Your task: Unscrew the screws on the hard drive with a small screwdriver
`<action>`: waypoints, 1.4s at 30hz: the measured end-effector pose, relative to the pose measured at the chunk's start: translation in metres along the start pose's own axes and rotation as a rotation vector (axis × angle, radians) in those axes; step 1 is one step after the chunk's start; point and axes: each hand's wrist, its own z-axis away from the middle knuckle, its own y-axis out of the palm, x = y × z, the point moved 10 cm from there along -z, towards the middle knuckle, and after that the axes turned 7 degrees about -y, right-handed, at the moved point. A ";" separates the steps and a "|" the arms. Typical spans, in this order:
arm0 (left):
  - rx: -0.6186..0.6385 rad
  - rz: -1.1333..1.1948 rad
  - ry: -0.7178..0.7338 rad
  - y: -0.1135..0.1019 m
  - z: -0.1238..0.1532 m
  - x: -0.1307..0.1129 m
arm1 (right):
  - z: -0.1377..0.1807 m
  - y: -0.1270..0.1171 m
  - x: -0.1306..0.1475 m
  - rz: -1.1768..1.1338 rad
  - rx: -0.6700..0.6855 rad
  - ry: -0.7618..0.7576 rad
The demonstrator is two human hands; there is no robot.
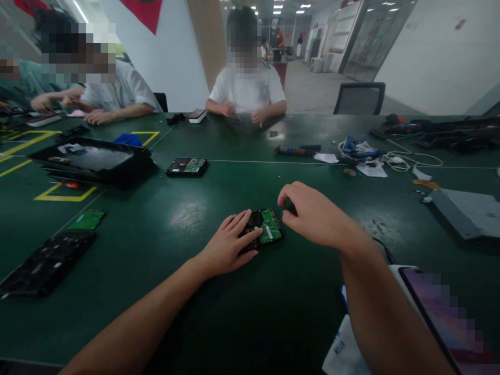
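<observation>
Left hand [230,245] lies flat, pinning the hard drive [262,229] at frame centre; right hand [312,213], fingers curled, seemingly works a screw on its green board — next wants steady pressure.

A single head-worn camera looks forward and down over a green table [187,323] from close behind the fingers [245,219] of the left hand [230,245] and right hand [312,216], with co-workers far beyond the fingertips.

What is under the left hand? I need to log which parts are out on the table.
A hard drive lies under the left hand, its green circuit board facing up on the table. The fingers cover its left side, so that part is hidden.
</observation>
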 end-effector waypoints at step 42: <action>-0.008 0.146 -0.058 0.000 -0.004 0.014 | -0.007 0.005 -0.024 -0.124 0.054 0.103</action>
